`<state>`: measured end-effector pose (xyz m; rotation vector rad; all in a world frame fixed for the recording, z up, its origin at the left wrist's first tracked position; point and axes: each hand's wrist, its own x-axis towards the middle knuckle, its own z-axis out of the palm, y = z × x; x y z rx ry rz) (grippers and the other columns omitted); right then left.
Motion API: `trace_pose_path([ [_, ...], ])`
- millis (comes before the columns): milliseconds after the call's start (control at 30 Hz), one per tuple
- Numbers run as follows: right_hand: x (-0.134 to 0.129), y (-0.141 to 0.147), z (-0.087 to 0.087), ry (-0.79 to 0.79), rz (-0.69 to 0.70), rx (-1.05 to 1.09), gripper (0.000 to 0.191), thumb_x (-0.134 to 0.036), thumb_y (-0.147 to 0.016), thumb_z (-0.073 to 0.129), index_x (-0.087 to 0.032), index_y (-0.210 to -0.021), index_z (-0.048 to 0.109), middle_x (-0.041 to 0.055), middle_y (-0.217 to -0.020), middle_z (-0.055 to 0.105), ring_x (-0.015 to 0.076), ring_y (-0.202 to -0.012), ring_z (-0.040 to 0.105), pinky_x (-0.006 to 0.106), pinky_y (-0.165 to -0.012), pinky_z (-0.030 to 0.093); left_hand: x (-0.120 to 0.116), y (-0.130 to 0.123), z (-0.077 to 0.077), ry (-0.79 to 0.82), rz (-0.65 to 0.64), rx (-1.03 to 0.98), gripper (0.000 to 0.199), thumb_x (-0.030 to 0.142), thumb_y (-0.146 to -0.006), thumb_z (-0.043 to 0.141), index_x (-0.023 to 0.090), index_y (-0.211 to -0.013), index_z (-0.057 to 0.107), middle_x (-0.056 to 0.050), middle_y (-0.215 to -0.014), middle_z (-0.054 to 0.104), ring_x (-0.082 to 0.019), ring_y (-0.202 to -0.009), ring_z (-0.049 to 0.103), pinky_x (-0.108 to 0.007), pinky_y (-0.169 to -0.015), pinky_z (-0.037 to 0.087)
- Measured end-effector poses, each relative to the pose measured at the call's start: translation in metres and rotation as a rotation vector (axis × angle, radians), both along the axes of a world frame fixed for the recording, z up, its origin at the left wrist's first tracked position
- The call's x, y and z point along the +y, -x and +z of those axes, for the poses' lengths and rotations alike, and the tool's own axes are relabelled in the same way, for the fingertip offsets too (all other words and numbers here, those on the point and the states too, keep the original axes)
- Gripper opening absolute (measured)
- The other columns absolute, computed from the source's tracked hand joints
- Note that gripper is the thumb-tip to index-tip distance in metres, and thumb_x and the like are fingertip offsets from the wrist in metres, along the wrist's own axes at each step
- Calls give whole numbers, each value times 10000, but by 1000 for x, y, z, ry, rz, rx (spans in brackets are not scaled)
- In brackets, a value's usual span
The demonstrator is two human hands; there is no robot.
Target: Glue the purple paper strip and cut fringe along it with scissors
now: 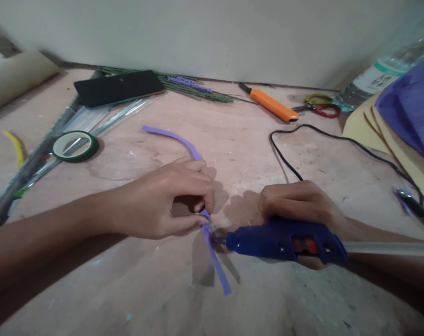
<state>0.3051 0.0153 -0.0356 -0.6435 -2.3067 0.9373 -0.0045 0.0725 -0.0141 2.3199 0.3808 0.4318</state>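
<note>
A narrow purple strip [217, 268], perhaps foam or paper, curves across the tabletop. My left hand [166, 196] pinches it near the middle between thumb and fingers, with its ends extending above and below. In my right hand [302, 203] lies a blue glue gun [267, 241], fingers wrapped round its handle, most of which is hidden. Its nozzle points left and meets, or nearly meets, the strip just below my left thumb. A clear glue stick [386, 248] juts from the gun's back end.
Behind lie a black phone [119, 88], green stems with a purple piece [189, 84], an orange cutter [273, 105] and scissors [325, 110]. Green tape [75, 146] is at left. A black cord [337, 136] runs right, near coloured sheets [406, 107] and a bottle [376, 77].
</note>
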Motion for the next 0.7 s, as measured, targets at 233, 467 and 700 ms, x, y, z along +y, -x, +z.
trace_pose_path([
  [233, -1, -1, -3, 9, 5, 1, 446, -624, -1167, 486, -259, -911, 497, -22, -772, 471, 163, -646, 470, 351, -580, 295, 1, -1, 1, -18, -4, 7, 106, 126, -996, 714, 220, -948, 723, 8, -842, 692, -187, -850, 593, -333, -840, 439],
  [467, 0, -1, 4, -9, 29, -47, 361, -551, -1150, 483, -270, -925, 508, 7, -803, 484, 191, -672, 513, 356, -591, 350, 2, 1, 1, -12, 7, 26, 137, 103, -970, 714, 234, -930, 718, 11, -832, 703, -193, -841, 590, -325, -817, 444],
  [700, 0, -2, 4, -24, 29, -54, 332, -522, -1139, 493, -265, -930, 481, -7, -794, 475, 170, -649, 470, 347, -579, 326, 2, 1, 1, 6, 10, 28, 142, 99, -961, 721, 236, -925, 717, 6, -839, 698, -198, -853, 581, -324, -824, 439],
])
